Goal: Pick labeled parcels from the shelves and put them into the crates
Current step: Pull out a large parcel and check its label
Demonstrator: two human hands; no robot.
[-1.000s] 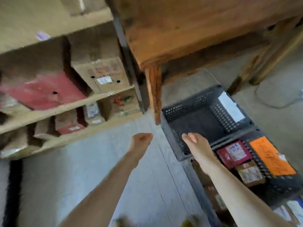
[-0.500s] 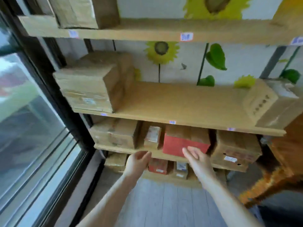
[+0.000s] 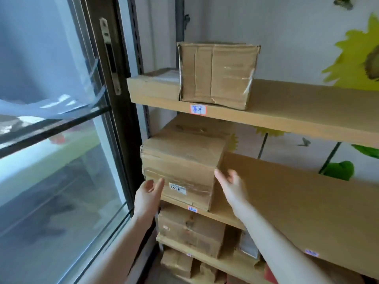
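A large brown cardboard parcel (image 3: 182, 160) with a small white label (image 3: 177, 188) on its front stands at the left end of the middle wooden shelf (image 3: 287, 191). My left hand (image 3: 148, 195) is raised in front of the parcel's lower left front, fingers relaxed, holding nothing. My right hand (image 3: 230, 186) is at the parcel's right front corner with straight fingers; whether it touches the box I cannot tell. No crate is in view.
A taped brown box (image 3: 216, 73) sits on the upper shelf (image 3: 287, 111), next to a flat box (image 3: 153, 87). Lower shelves hold more parcels (image 3: 190, 230). A glass door with a dark frame (image 3: 114, 99) stands close on the left. Sunflower decals cover the wall.
The view swung from the floor crates up to the shelves and closer to their left end. Both hands rose from the lower shelves to the large parcel on the middle shelf.
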